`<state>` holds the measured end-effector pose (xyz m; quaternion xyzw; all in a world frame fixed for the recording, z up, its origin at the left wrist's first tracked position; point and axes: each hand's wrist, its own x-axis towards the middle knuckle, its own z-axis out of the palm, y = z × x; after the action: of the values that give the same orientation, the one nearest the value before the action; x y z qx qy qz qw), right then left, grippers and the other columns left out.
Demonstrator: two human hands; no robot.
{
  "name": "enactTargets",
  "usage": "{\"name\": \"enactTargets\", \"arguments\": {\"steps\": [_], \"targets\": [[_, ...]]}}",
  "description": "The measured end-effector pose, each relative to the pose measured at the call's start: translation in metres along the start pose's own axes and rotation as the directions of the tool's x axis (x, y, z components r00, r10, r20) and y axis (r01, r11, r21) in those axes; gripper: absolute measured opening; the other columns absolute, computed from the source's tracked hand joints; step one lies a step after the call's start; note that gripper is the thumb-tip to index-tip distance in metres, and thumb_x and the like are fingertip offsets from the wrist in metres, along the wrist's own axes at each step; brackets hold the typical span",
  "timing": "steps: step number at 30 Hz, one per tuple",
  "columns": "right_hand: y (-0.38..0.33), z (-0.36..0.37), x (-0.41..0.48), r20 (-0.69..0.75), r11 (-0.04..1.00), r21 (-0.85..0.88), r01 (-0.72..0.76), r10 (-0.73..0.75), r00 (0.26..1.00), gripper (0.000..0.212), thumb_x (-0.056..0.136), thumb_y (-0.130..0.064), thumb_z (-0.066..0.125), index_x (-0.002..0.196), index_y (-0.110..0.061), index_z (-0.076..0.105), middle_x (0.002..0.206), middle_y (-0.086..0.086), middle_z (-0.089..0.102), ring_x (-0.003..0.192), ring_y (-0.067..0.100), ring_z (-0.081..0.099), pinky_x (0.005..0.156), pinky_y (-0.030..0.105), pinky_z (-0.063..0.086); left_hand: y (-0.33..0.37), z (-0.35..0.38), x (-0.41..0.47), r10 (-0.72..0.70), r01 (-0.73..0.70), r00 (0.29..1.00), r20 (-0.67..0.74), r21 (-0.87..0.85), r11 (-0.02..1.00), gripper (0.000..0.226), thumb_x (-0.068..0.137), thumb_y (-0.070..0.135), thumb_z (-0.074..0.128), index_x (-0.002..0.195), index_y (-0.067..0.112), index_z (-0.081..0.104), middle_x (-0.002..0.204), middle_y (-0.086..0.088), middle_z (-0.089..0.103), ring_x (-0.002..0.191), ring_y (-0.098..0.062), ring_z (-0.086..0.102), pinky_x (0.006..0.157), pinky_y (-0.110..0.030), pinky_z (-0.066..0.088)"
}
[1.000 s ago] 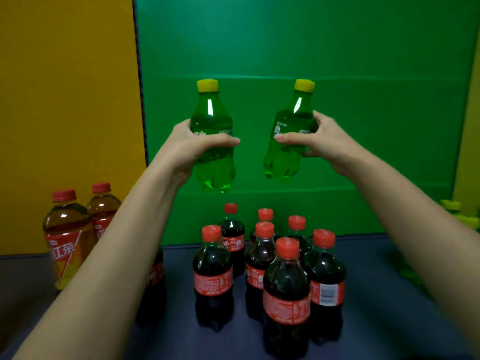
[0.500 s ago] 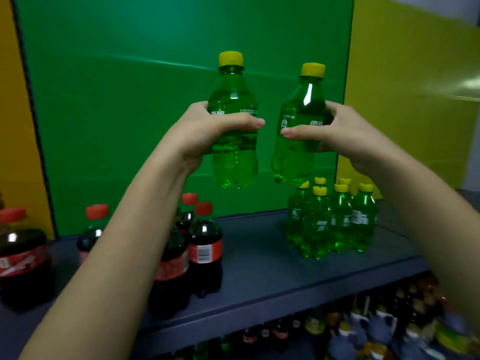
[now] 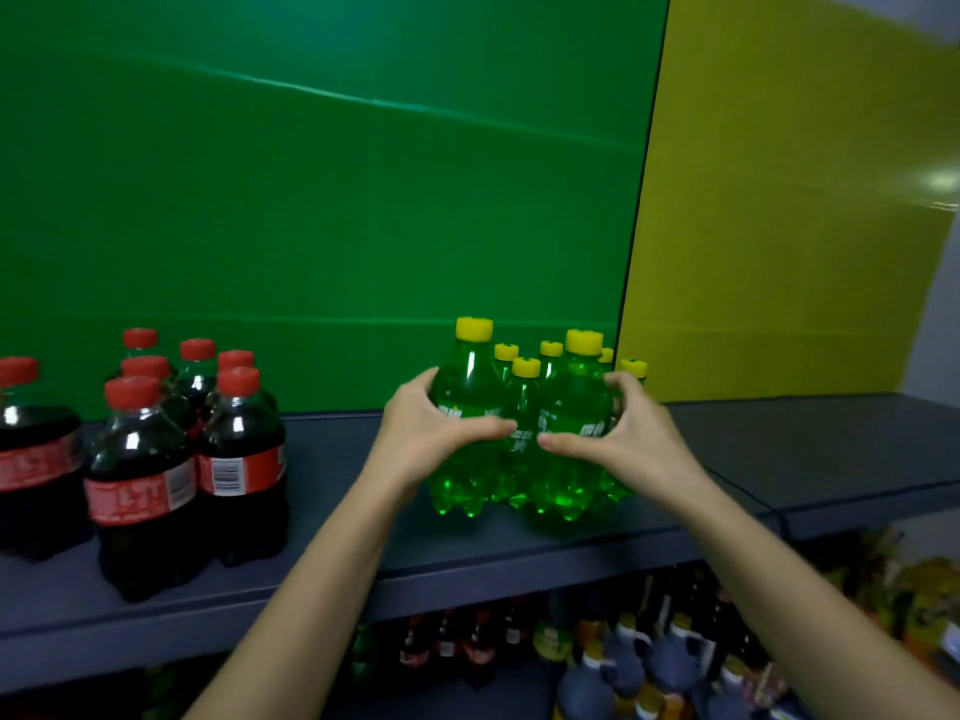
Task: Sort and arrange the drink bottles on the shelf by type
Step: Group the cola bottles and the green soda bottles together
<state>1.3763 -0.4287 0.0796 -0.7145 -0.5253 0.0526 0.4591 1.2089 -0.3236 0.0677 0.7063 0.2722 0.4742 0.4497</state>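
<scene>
Okay, L hand [image 3: 431, 433] curled round L green btl [image 3: 467, 387], R hand [image 3: 631, 433] round R green btl [image 3: 571, 402], both low by the green group [image 3: 525, 394] — best seated flat on shelf [image 3: 779, 449] before letting go.

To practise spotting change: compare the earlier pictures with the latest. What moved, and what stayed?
The left hand and right hand lowered their green bottles from mid-air to the shelf, in front of the other green bottles. Both hands still grip them. The cola bottles stay grouped at left.
</scene>
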Motion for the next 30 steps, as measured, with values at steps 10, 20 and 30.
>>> {"name": "enactTargets", "arguments": {"steps": [10, 20, 30], "targets": [[0.037, 0.048, 0.001, -0.062, 1.000, 0.022, 0.006, -0.005, 0.998, 0.085, 0.060, -0.050, 0.080, 0.131, -0.024, 0.041, 0.136, -0.001, 0.046, 0.121, 0.017, 0.043, 0.095, 0.032, 0.040, -0.057, 0.015, 0.000, 0.026, 0.032, 0.977, -0.210, 0.268, 0.963, 0.054, 0.058, 0.034, 0.086, 0.105, 0.020, 0.061, 0.105, -0.003, 0.053, 0.101, -0.018, 0.054, 0.083, -0.027, 0.042], [0.028, 0.091, 0.003, -0.155, 0.997, -0.036, 0.067, -0.072, 0.985, 0.086, 0.071, -0.054, 0.069, 0.138, -0.018, 0.028, 0.138, -0.001, 0.038, 0.126, 0.015, 0.040, 0.099, 0.032, 0.039, -0.079, 0.017, 0.006, 0.161, -0.101, 0.970, -0.181, 0.301, 0.948, 0.078, 0.080, 0.023, 0.070, 0.137, 0.003, 0.021, 0.134, -0.008, 0.034, 0.116, -0.009, 0.035, 0.087, -0.008, 0.025], [0.046, 0.082, 0.006, -0.100, 0.983, 0.028, 0.181, -0.177, 0.979, 0.063, 0.083, -0.051, 0.058, 0.136, -0.022, 0.037, 0.131, -0.009, 0.043, 0.116, 0.010, 0.048, 0.097, 0.033, 0.045, -0.077, 0.026, -0.008, 0.381, -0.200, 0.868, -0.319, 0.478, 0.855, 0.060, 0.087, 0.017, 0.061, 0.138, 0.001, 0.032, 0.140, -0.018, 0.035, 0.131, -0.023, 0.032, 0.105, -0.010, 0.015]]}}
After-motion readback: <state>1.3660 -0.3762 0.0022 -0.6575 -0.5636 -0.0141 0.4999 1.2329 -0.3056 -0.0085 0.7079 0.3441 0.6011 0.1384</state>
